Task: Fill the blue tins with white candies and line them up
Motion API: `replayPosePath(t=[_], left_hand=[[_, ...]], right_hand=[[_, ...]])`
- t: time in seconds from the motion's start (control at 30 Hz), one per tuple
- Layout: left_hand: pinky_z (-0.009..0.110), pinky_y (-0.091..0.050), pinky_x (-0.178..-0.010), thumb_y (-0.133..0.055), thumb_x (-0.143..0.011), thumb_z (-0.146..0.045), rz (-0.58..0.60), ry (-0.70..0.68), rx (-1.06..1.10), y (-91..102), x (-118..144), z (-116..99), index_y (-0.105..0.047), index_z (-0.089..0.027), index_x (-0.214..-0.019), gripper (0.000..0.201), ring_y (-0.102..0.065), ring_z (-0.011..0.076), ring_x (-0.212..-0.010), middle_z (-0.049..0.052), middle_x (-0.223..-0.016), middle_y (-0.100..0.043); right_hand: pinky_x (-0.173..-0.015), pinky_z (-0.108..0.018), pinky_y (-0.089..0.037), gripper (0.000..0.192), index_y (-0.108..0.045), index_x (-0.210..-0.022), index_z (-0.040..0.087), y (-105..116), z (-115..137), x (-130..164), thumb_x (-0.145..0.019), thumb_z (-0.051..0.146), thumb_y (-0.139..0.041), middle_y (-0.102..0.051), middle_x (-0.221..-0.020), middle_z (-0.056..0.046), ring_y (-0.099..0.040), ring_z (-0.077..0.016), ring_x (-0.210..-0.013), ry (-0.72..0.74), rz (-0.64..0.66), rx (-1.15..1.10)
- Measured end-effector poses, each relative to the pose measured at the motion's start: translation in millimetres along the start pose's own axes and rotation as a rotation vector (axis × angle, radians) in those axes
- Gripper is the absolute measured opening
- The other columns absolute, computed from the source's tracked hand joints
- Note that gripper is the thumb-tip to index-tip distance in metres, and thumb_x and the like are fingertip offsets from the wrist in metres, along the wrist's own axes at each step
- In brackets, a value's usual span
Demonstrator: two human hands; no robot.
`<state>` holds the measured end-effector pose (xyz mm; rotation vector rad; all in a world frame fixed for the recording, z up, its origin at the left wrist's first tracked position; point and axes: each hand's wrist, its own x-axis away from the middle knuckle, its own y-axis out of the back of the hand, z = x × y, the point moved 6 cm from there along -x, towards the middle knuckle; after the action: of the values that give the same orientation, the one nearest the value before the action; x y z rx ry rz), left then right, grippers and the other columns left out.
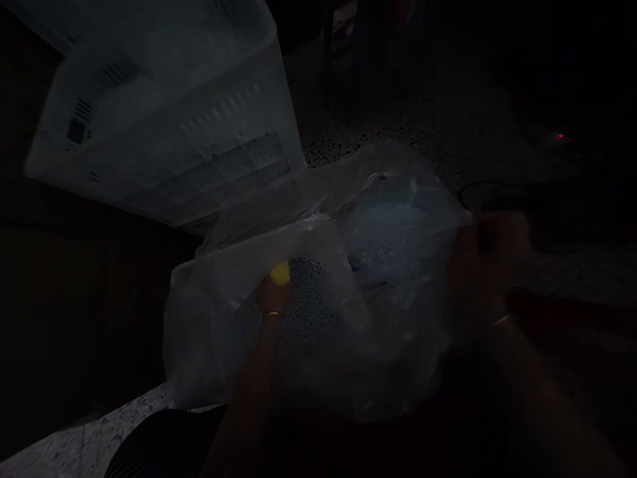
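Speckled stone floor (64,451) shows faintly through a very dark scene, and everything else is dim. At the centre, the left hand (273,295) reaches into the mouth of a large clear plastic bag (318,318), its fingers closed around a small yellow object (280,273); a thin bangle sits on that wrist. Toward three o'clock, the right hand (490,255) is clenched on the bag's right edge, holding the plastic up and apart so the opening stays wide. Through the opening a patch of speckled surface shows just beside the yellow piece. Pale, bluish contents lie inside the bag toward one o'clock, too blurred to identify. Judging by this, the yellow object is right at the bag's mouth, neither fully in nor clearly out; which way it is going cannot be told. At eleven o'clock a white slotted plastic crate (164,119) stands tilted in view. Near two o'clock a tiny red light (561,137) glows.
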<state>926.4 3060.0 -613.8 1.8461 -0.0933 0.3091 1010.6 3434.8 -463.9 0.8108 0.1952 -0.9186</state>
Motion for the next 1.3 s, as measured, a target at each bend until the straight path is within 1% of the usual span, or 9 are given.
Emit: replayPosePath(t=[0.1,0.2,0.33,0.47,0.57,0.8,1.03,1.17,1.3], left_hand=[[0.043,-0.048,-0.085,-0.068,-0.069,-0.046,-0.092,-0.039,-0.023,-10.3,-4,-26,-0.05,-0.01,-0.126,0.07,-0.058,0.0373,-0.11,0.024,-0.12,-0.057],[0.041,-0.047,-0.091,-0.071,-0.066,-0.042,0.037,-0.249,-0.001,-18.1,-5,-43,-0.056,-0.011,-0.119,0.063,-0.056,0.0354,-0.113,0.021,-0.119,-0.059],[0.042,-0.042,-0.1,-0.074,-0.063,-0.037,0.284,-0.39,0.209,-33.0,1,-37,-0.06,-0.018,-0.119,0.061,-0.054,0.0325,-0.118,0.014,-0.123,-0.06],[0.043,-0.042,-0.102,-0.077,-0.052,-0.034,0.632,-0.177,0.671,-63.9,13,-6,-0.06,-0.02,-0.123,0.075,-0.052,0.0322,-0.121,0.009,-0.129,-0.06],[0.044,-0.05,-0.091,-0.068,-0.056,-0.039,0.749,-0.017,0.816,-75.6,24,24,-0.062,-0.019,-0.12,0.067,-0.059,0.0328,-0.113,0.009,-0.121,-0.066],[0.049,-0.054,-0.084,-0.049,-0.063,-0.046,0.649,0.23,0.989,-56.3,37,86,-0.056,-0.011,-0.126,0.072,-0.064,0.0354,-0.104,0.014,-0.111,-0.07],[0.053,-0.055,-0.083,-0.052,-0.073,-0.041,0.465,0.32,0.815,-14.1,49,96,-0.056,-0.017,-0.128,0.06,-0.064,0.0344,-0.103,0.009,-0.106,-0.072],[0.047,-0.055,-0.084,-0.055,-0.087,-0.037,0.276,0.153,0.462,29.9,54,85,-0.059,-0.02,-0.12,0.038,-0.062,0.0285,-0.103,0.009,-0.113,-0.066],[0.038,-0.054,-0.081,-0.064,-0.084,-0.036,0.232,-0.064,0.409,55.6,29,35,-0.06,-0.028,-0.118,0.035,-0.058,0.0222,-0.105,0.007,-0.125,-0.058]], right_hand=[[-0.066,-0.03,-0.04,0.005,-0.055,-0.084,0.018,1,-2,3,-0.084,0.022,-0.052,-0.054,-0.076,-0.001,-0.054,-0.0155,-0.071,-0.03,-0.025,-0.046],[-0.065,-0.029,-0.041,0.006,-0.057,-0.085,0.018,-2,3,5,-0.085,0.024,-0.054,-0.056,-0.078,-0.001,-0.055,-0.0153,-0.073,-0.053,0.003,-0.075],[-0.066,-0.029,-0.042,0.01,-0.057,-0.084,0.018,-6,8,5,-0.085,0.029,-0.057,-0.055,-0.077,0.0,-0.055,-0.0147,-0.073,-0.09,0.038,-0.103],[-0.065,-0.03,-0.043,0.012,-0.056,-0.079,0.018,-8,9,6,-0.083,0.029,-0.058,-0.055,-0.074,0.0,-0.056,-0.0148,-0.07,-0.09,0.029,-0.063],[-0.066,-0.033,-0.045,0.013,-0.058,-0.082,0.018,-9,9,9,-0.083,0.03,-0.059,-0.057,-0.076,-0.002,-0.058,-0.017,-0.072,-0.089,0.043,-0.051],[-0.064,-0.03,-0.045,0.013,-0.061,-0.087,0.018,-13,17,21,-0.083,0.03,-0.058,-0.06,-0.079,-0.002,-0.058,-0.0157,-0.072,-0.094,0.078,-0.08],[-0.062,-0.029,-0.043,0.014,-0.061,-0.087,0.019,-27,26,26,-0.085,0.032,-0.056,-0.06,-0.077,-0.002,-0.057,-0.0154,-0.07,-0.048,0.177,-0.065],[-0.065,-0.029,-0.046,0.024,-0.059,-0.103,0.018,-49,31,37,-0.09,0.036,-0.05,-0.063,-0.089,-0.004,-0.059,-0.0173,-0.076,-0.077,0.335,-0.034],[-0.084,-0.034,-0.047,0.025,-0.059,-0.108,0.016,-96,62,84,-0.095,0.023,-0.038,-0.064,-0.107,-0.011,-0.06,-0.0203,-0.096,0.161,0.786,0.115]])
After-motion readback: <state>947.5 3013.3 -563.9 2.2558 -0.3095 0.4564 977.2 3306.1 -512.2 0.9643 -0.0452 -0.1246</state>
